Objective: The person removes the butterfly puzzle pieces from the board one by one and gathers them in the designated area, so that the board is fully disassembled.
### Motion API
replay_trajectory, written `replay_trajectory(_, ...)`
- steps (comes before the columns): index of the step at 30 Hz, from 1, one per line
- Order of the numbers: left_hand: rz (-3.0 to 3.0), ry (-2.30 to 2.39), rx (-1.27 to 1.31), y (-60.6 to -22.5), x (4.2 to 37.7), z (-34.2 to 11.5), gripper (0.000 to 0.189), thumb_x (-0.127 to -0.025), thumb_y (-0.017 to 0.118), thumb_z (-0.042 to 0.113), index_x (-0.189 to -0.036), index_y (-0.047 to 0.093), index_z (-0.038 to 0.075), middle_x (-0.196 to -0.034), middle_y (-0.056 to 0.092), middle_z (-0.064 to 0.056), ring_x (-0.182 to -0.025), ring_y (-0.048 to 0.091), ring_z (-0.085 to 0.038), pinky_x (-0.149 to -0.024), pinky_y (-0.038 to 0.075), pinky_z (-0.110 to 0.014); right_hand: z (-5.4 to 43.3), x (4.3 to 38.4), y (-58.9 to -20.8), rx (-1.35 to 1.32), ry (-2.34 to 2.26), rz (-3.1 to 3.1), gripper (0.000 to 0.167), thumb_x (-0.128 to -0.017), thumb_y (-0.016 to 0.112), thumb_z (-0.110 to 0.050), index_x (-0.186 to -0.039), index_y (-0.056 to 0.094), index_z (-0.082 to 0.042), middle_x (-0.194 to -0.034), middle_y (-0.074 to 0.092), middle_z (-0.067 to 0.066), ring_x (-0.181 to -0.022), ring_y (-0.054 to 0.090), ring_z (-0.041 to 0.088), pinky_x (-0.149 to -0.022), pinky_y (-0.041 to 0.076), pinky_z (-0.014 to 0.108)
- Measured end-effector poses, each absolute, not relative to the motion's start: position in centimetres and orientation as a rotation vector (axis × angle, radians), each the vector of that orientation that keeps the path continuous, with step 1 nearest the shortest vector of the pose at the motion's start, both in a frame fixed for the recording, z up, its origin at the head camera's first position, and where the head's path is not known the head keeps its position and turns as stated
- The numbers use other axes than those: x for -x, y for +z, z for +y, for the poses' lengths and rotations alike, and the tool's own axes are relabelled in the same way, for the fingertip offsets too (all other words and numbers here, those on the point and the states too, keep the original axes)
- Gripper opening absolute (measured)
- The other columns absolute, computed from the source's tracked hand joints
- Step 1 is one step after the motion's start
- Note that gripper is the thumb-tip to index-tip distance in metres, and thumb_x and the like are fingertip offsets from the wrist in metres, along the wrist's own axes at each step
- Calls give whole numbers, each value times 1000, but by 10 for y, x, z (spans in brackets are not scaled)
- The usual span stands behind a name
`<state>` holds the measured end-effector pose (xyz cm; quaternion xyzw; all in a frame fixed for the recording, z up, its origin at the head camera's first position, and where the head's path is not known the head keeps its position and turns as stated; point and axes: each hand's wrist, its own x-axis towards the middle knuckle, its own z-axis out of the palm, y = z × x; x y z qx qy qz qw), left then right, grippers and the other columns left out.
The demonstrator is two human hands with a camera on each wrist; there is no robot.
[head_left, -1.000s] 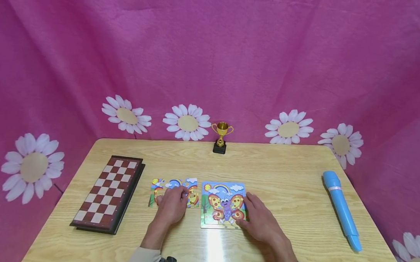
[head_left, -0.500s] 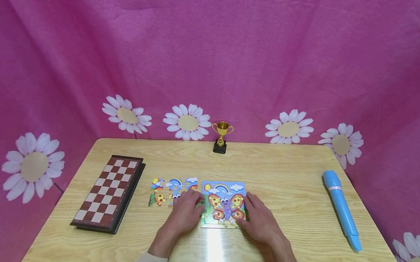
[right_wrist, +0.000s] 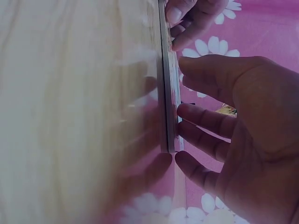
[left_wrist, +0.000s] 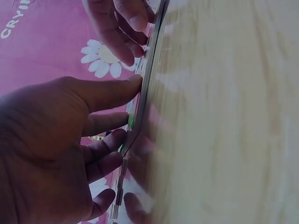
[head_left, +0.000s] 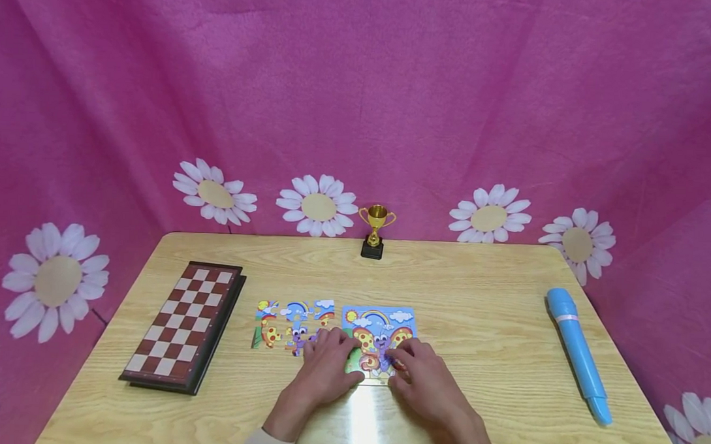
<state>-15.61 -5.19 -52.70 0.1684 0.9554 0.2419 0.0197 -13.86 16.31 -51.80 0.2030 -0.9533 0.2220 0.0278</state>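
Note:
A butterfly jigsaw puzzle (head_left: 376, 317) lies face up on the table. My left hand (head_left: 327, 368) is at its lower left, thumb near the front edge and index finger farther back. These two hold a green-edged puzzle piece (head_left: 354, 362) between them; in the left wrist view a green edge shows at the index fingertip. My right hand (head_left: 429, 381) rests its fingertips on the puzzle's lower right, with the thumb near the front edge. In the right wrist view its fingers are spread along the board's edge. Left of the board lie several loose puzzle pieces (head_left: 297, 309).
A folded chessboard (head_left: 181, 324) lies at the left of the wooden table (head_left: 476, 298). A small gold trophy (head_left: 375, 229) stands at the back edge. At the right lies a blue microphone-shaped object (head_left: 577, 354). A pink flowered curtain surrounds the table.
My left hand has moved right from the loose pieces to the puzzle's lower left. My right hand has shifted from the right edge onto the puzzle's lower right.

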Motion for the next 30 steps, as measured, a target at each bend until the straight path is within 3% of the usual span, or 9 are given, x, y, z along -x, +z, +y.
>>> replay_trajectory(18,2946,807,-457,-526,157,-47,51,-73,80,33,-117,59,20,-107,54,2,-98,41,-17,-79,28,-41,164,134,-519,-737,515,-2920,28,-80,71,-23,-107,72,-19,-106,58,-2,-98,52,18,-77,43,37)
replay_trajectory(25,2886,1013,-409,-527,157,-51,22,-88,66,21,-109,58,25,-88,54,13,-87,43,-9,-82,24,-40,164,134,-520,-742,512,-2906,28,-79,72,-23,-107,72,-20,-107,58,-3,-97,52,17,-78,43,36)
replay_trajectory(30,2892,1138,-340,-518,160,-62,15,-93,58,18,-107,61,24,-81,52,16,-81,45,-7,-79,24,-36,165,134,-520,-738,519,-2907,28,-79,72,-23,-107,72,-20,-107,58,-3,-98,52,17,-79,43,36)
